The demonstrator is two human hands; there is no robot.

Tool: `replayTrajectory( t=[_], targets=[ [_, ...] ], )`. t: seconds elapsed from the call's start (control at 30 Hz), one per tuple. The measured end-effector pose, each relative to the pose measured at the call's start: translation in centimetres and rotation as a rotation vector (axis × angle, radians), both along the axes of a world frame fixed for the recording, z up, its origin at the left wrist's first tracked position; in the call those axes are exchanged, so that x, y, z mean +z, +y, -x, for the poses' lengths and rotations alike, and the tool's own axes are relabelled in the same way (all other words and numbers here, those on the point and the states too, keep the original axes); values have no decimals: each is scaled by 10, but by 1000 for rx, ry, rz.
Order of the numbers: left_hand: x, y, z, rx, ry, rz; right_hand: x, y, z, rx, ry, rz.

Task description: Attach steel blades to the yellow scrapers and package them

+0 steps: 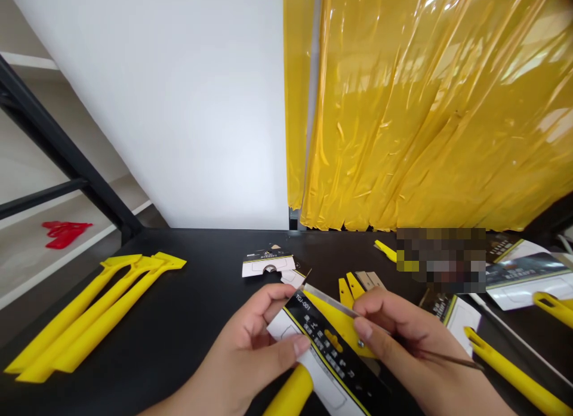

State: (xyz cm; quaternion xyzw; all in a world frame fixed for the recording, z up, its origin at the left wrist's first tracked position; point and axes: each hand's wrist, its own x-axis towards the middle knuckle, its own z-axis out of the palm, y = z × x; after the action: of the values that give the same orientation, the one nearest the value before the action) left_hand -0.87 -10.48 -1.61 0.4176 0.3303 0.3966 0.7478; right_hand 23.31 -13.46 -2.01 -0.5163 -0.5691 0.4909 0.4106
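A yellow scraper [293,391] is held in front of me, its handle pointing down towards me. My left hand [262,344] is closed round it, thumb pressing a black and white printed card [329,368] against it. My right hand [396,332] pinches the right side of the scraper's yellow head [333,314], at a metal blade [329,301] along its far edge. A screw shows on the head near the right thumb. A thin dark rod [452,360] sticks out behind my right hand; its other end is hidden.
Three yellow scraper handles [111,311] lie at the left of the black table [179,356]. Past my hands lie a printed card [268,264], yellow plates [350,287] and blades [370,280]. At the right are more cards [523,279] and a yellow handle [519,368]. Yellow plastic film [425,117] hangs behind.
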Motion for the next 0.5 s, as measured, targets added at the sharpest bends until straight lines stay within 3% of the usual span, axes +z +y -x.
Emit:
replayTrajectory(
  t=[0.23, 0.33, 0.43, 0.5],
  targets=[
    [6, -6, -3, 149, 60, 63, 12, -4, 12, 63, -121, 20],
    [10, -6, -2, 200, 100, 88, 13, -5, 13, -1, -60, 60],
    [12, -1, 2, 253, 153, 100, 14, -13, -3, -132, -18, -58],
    [13, 3, 6, 285, 176, 88, 15, -26, -22, -81, -11, -122]
  ],
)
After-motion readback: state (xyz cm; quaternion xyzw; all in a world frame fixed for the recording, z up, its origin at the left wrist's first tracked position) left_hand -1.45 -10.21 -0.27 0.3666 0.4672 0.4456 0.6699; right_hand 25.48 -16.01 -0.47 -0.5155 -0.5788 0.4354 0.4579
